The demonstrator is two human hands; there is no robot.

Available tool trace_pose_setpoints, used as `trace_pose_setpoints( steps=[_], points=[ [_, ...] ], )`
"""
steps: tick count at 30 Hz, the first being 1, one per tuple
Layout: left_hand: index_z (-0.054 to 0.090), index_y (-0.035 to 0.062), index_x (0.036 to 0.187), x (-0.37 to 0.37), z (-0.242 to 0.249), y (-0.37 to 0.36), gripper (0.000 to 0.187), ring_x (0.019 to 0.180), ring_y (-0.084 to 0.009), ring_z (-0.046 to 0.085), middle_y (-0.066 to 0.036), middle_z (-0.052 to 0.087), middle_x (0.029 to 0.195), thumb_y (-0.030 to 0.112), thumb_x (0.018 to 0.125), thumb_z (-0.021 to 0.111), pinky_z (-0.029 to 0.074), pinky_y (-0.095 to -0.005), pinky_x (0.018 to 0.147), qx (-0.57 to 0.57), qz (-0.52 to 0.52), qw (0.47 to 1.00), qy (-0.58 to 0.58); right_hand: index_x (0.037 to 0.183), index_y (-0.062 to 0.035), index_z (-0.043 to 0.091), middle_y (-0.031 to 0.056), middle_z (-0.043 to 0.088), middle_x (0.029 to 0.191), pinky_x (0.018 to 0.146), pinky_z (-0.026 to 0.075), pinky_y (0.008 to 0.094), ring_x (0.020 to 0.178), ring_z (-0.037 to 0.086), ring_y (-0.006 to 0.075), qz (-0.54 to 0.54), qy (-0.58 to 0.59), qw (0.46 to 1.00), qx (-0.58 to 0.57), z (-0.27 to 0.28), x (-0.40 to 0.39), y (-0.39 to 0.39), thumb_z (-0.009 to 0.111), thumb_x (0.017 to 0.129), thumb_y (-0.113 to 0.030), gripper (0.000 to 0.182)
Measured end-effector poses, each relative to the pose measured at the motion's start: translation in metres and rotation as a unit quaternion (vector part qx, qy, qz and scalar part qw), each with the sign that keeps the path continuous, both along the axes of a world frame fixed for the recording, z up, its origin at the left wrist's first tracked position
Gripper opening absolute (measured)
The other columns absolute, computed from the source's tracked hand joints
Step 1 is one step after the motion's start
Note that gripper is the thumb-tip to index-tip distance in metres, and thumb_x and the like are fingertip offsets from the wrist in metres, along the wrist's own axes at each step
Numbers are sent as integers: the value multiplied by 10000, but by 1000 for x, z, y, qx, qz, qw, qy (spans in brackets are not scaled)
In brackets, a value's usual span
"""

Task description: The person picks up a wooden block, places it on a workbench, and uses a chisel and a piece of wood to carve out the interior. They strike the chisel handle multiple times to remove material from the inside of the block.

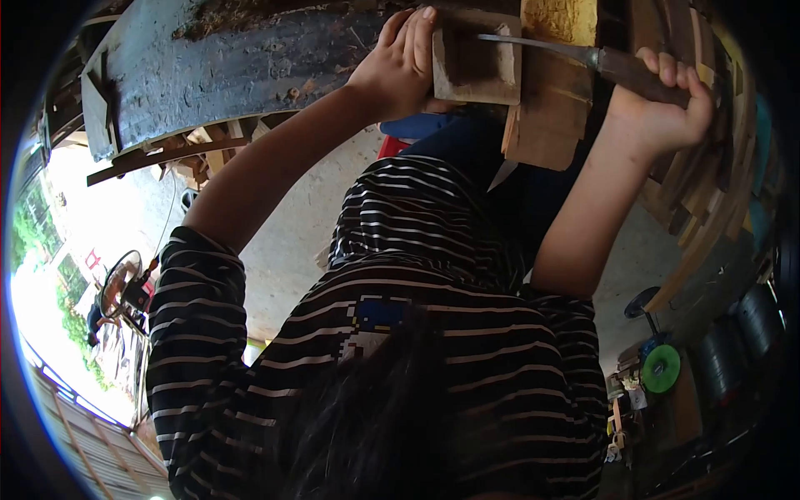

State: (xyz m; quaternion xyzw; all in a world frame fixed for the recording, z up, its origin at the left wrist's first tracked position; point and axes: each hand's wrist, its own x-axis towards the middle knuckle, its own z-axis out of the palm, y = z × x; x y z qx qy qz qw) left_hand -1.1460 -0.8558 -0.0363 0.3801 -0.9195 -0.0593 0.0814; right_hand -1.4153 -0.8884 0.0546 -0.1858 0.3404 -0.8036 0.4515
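My left hand [400,62] is wrapped round the left side of a small square wooden box [477,90], its fingers along the outer wall. The box's hollow faces me and looks dark inside. In my right hand [667,112] is the wooden handle of a chisel [550,47], with fingers curled round it. Its long, narrow metal blade points left, crosses the box's right rim and has its tip over the hollow. A ferrule joins blade to handle. Beneath the blade, right of the box, are wooden blocks [550,125], one with a yellowish top.
A large dark, worn slab [250,71] spans the upper left. Wooden strips [696,192] are piled at the right. A standing fan [123,279] is at the left by the bright opening. A green disc [661,368] and dark drums [729,350] are at the lower right.
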Motion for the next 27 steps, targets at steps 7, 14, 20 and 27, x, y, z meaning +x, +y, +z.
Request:
trace_pose_setpoints(
  steps=[7,14,20,27],
  points=[
    [57,-231,1306,-3,3,-1,1236,1296,-397,319,-338,341,1312,683,680,606,172,-485,1108,1,8,1000,5,636,-106,488,5,426,611,627,350,343,599,423,146,132,172,975,-40,46,-15,-1,499,741,-113,107],
    [56,-229,1308,-2,3,-3,1242,1295,-395,319,-333,336,1317,686,676,608,175,-490,1105,-4,0,1000,23,600,-136,477,7,428,608,599,350,333,575,419,154,109,103,988,-27,35,-12,-15,547,715,-36,168],
    [-46,-219,1315,-1,-7,0,1286,1311,-472,170,-380,103,1393,688,680,608,187,-485,1105,8,-7,1000,10,658,-97,438,15,418,624,617,396,360,571,425,162,27,92,995,-2,34,-4,-14,548,718,-24,145],
    [19,-250,1292,-4,-3,-2,1208,1309,-419,277,-380,249,1347,680,735,552,149,-492,1112,-30,-9,999,23,630,-88,440,11,401,590,534,387,300,527,431,145,-29,80,996,-11,44,13,-5,584,774,-71,205]
  ],
)
